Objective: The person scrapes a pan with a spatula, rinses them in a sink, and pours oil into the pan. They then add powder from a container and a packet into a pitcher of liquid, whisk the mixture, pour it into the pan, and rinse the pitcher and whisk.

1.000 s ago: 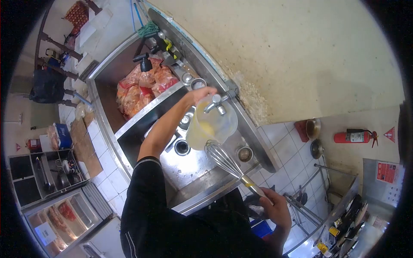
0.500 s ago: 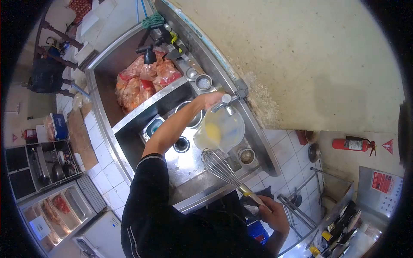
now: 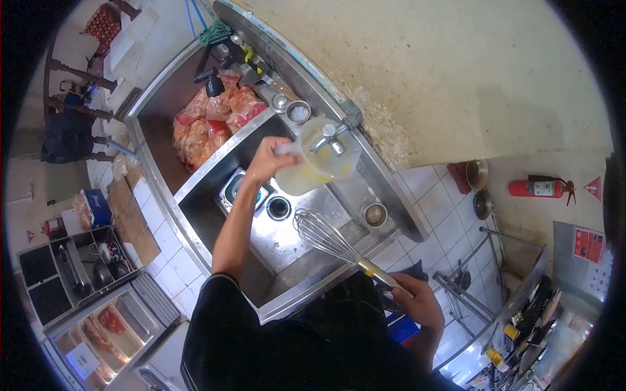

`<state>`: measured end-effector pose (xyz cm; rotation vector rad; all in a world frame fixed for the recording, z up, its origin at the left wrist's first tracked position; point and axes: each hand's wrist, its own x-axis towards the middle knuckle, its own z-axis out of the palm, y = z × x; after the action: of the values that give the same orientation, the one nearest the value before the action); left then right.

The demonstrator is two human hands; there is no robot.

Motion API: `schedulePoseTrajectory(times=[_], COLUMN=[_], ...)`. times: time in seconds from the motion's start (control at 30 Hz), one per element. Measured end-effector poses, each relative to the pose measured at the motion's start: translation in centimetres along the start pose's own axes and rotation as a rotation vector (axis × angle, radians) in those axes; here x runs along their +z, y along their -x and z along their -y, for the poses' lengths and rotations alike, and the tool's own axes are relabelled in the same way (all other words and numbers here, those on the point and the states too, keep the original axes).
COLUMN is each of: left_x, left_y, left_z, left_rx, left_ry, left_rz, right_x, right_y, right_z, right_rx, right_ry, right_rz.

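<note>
My left hand is closed round the handle of a translucent plastic pitcher. The pitcher is tilted over the sink, under the metal tap, with some yellow residue inside. My right hand grips the handle of a wire balloon whisk, its loops hanging over the sink's near side. Below the pitcher, the steel sink basin has a round drain. A small square metal container sits in the basin near my left forearm.
The other basin holds several bags of raw meat beneath a black spray nozzle. A small metal bowl and a round metal cup stand on the sink ledge. A fire extinguisher hangs on the wall.
My left hand has moved from behind the tap to the pitcher's left side, and the pitcher has turned with it. The whisk stays in my right hand, slightly shifted left.
</note>
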<state>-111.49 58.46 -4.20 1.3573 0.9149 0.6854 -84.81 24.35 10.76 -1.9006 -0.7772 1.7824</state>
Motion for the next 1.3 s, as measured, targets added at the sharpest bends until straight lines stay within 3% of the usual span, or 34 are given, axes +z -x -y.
schedulePoseTrajectory(times=[0.07, 0.17, 0.27, 0.47, 0.57, 0.7, 0.8, 1.1, 1.3], left_x=[0.8, 3.7, 6.9, 9.4, 10.5, 10.7, 10.5, 10.2, 10.0], left_y=[2.7, 5.9, 8.1, 8.7, 8.4, 6.9, 5.4, 2.4, 0.3], left_z=[-1.9, -0.9, -0.9, 4.2, 4.8, 5.1, 5.5, 8.2, 8.9], left_rx=[-0.013, -0.031, 0.06, 0.203, 0.275, 0.396, 0.593, 0.7, 0.748], left_ry=[-0.156, -0.128, -0.39, -0.458, -0.493, -0.655, -0.632, -0.591, -0.588], left_rz=[-0.011, -0.3, -0.49, -0.742, -0.86, -0.847, -0.834, -0.81, -0.932], right_x=[-0.1, -0.3, -0.4, -0.9, -1.2, -1.8, -1.6, -2.8, -3.6], right_y=[0.4, 0.7, 1.3, 2.3, 2.7, 2.0, 2.0, 2.2, 1.9], right_z=[0.6, 1.1, 1.5, 0.6, 0.7, -1.4, -1.6, -1.3, -2.7], right_rx=[0.053, 0.006, -0.029, -0.091, 0.012, -0.057, -0.095, -0.023, 0.022], right_ry=[-0.025, -0.036, -0.017, -0.064, -0.067, -0.013, 0.011, 0.019, 0.13], right_rz=[0.018, 0.042, 0.044, -0.005, 0.019, 0.059, 0.044, 0.04, 0.011])
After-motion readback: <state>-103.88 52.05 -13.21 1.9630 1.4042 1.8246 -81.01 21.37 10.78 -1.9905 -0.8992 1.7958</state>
